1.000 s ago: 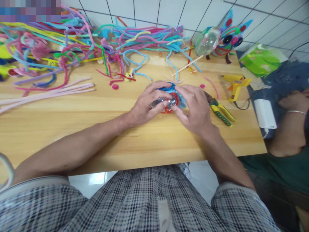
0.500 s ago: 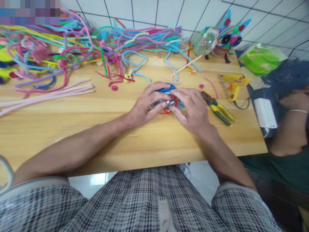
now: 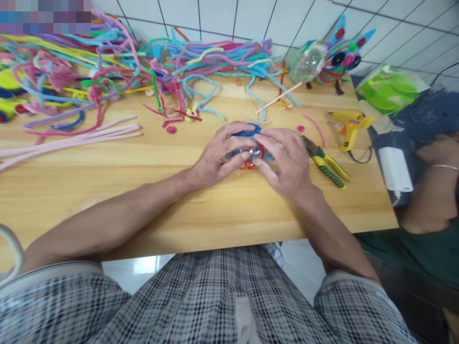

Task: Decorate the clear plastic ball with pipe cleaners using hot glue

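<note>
Both hands close round a clear plastic piece (image 3: pixel 255 154) with blue and red fuzzy trim, low over the wooden table (image 3: pixel 172 210). My left hand (image 3: pixel 225 150) wraps its left side, thumb and fingers pressed on it. On the other side my right hand (image 3: pixel 287 160) grips it, with the thumb near the red trim. The fingers hide much of the piece, so its full shape cannot be made out. Pliers (image 3: pixel 328 165) with yellow-green handles lie just right of my right hand. A small pink ring-like bit (image 3: pixel 300 128) sits beyond that hand.
Pipe cleaners (image 3: pixel 222 57) in many colours are heaped along the back and left. Pale pink strips (image 3: pixel 107 136) lie at left. At right are a yellow glue gun (image 3: pixel 347 125), a white power bank (image 3: pixel 394 167), a decorated figure (image 3: pixel 340 62) and another person's arm (image 3: pixel 435 186).
The view has shifted very slightly. Both hands keep their hold on the clear plastic piece, with hardly any visible movement.
</note>
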{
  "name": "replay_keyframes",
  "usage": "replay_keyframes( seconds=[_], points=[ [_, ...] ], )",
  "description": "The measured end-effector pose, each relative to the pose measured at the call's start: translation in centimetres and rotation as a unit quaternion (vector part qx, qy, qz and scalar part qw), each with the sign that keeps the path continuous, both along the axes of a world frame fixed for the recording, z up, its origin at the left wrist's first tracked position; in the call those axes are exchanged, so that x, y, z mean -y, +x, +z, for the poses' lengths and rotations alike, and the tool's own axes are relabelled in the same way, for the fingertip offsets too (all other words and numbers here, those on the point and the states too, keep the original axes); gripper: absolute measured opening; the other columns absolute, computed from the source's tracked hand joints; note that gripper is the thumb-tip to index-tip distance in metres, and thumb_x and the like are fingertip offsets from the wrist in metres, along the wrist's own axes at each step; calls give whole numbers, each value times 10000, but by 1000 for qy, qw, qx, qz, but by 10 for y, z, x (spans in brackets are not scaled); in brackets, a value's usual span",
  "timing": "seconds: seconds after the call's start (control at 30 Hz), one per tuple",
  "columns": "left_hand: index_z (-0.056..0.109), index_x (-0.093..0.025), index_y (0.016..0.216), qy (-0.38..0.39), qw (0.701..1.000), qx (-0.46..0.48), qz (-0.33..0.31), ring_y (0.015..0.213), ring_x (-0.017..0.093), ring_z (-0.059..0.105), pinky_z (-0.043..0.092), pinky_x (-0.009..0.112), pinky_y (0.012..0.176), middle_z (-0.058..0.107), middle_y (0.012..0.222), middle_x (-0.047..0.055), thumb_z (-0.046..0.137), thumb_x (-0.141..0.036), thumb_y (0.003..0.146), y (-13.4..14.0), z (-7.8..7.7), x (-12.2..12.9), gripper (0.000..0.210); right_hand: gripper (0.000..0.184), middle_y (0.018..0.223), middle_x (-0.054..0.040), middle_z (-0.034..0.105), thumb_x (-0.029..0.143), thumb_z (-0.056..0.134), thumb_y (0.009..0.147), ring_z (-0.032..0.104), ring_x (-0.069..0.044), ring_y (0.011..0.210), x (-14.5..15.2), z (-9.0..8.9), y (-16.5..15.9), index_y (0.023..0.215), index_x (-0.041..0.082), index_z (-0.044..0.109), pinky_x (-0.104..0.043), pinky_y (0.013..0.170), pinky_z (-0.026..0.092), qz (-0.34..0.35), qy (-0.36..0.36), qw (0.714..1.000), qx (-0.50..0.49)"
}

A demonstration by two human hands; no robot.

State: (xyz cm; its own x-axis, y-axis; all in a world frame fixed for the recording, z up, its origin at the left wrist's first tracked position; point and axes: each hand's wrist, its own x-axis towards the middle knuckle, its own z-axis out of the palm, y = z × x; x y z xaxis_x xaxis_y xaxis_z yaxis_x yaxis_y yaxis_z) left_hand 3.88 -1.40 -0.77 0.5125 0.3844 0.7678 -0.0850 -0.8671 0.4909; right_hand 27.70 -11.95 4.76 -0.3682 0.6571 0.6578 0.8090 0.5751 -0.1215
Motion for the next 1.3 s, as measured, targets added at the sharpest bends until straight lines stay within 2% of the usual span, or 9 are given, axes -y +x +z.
replay_keyframes(
  seconds=[0.2, 0.3, 0.5, 0.63, 0.77, 0.87, 1.0, 1.13, 1.3],
  points=[
    [648, -378, 1628, 14, 1000, -7, 1, 1591, 306, 697, 588, 605, 1351, 737, 1654, 109, 626, -503, 1226, 0, -1, -2, 421, 443, 1602, -106, 782, 443, 663, 1181, 730, -381, 1503, 0, 1, 4, 1617, 362, 661, -663, 1303, 568, -6, -48, 998, -27],
    [613, -387, 1671, -3, 1000, -29, 10, 1585, 316, 697, 591, 636, 1340, 737, 1646, 121, 577, -578, 1232, -1, 2, -1, 480, 400, 1580, -102, 781, 502, 653, 1179, 733, -386, 1510, 2, -1, 8, 1558, 377, 641, -691, 1318, 562, -30, -33, 997, -61],
    [749, -379, 1514, -36, 998, -38, 44, 1562, 318, 701, 564, 638, 1355, 743, 1628, 104, 526, -624, 1234, 0, 2, 0, 433, 356, 1457, -145, 799, 624, 622, 1162, 729, -444, 1484, 3, -10, 20, 1418, 378, 652, -835, 1319, 516, -115, -38, 988, -94],
    [743, -353, 1513, -56, 996, -21, 62, 1538, 319, 709, 560, 619, 1360, 757, 1600, 124, 543, -603, 1230, 0, 1, -2, 427, 440, 1431, -172, 786, 680, 605, 1155, 739, -455, 1441, -5, -18, 32, 1433, 341, 642, -832, 1271, 545, -129, 6, 980, -153],
    [718, -336, 1557, -71, 993, -25, 89, 1529, 331, 702, 553, 625, 1360, 757, 1578, 145, 531, -622, 1226, 0, -1, -2, 475, 439, 1313, -158, 790, 689, 618, 1147, 771, -421, 1318, -11, -21, 36, 1374, 317, 673, -737, 1118, 658, -147, 75, 969, -184],
    [733, -335, 1542, -78, 991, -16, 104, 1515, 331, 700, 559, 616, 1346, 746, 1557, 151, 527, -623, 1227, 2, -4, -1, 474, 375, 1190, -114, 795, 645, 621, 1157, 793, -369, 1152, -10, -23, 31, 1320, 319, 710, -670, 1057, 682, -136, 76, 972, -175],
    [715, -325, 1560, -74, 991, -4, 115, 1496, 321, 689, 565, 591, 1328, 737, 1532, 158, 528, -625, 1226, 2, -5, -1, 486, 344, 1154, -99, 826, 559, 650, 1166, 796, -327, 1046, -5, -26, 18, 1382, 308, 738, -595, 977, 691, -99, 42, 984, -141],
    [708, -288, 1560, -80, 989, -27, 124, 1482, 328, 689, 556, 599, 1322, 738, 1529, 171, 505, -654, 1223, 1, -3, 0, 538, 439, 1254, -128, 847, 547, 648, 1166, 813, -340, 1115, -3, -26, 4, 1506, 284, 739, -601, 1011, 688, -80, 22, 994, -76],
    [717, -281, 1553, -72, 987, -29, 141, 1450, 319, 683, 546, 564, 1300, 736, 1494, 165, 510, -656, 1220, 1, -3, 1, 542, 448, 1335, -132, 849, 442, 752, 1124, 812, -363, 1203, -1, -26, -2, 1543, 290, 697, -597, 1051, 683, -40, 26, 994, -100]
  ],
)
